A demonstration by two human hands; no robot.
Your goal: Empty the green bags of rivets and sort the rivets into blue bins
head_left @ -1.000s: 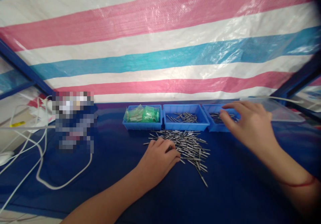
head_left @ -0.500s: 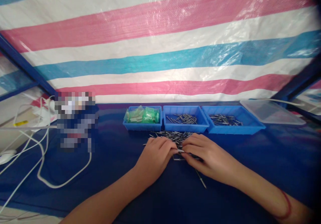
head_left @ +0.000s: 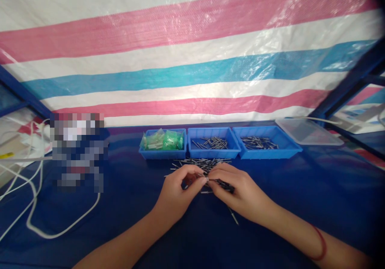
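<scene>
Covering much of the pin pile [head_left: 210, 165], left hand [head_left: 177, 190] and right hand [head_left: 240, 192] meet.

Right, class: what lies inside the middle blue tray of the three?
The middle blue tray holds a loose scatter of thin metal pins on its floor. Its front wall hides the nearest strip of floor, so anything lying there cannot be seen.

Pixelated patch [head_left: 77, 150] hides an item beside cables [head_left: 36, 204].

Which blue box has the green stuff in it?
Find the striped tarp, then the row of three blue trays below it on the blue table. It is the leftmost tray; the other two hold metal pins, this one green packets.
</scene>
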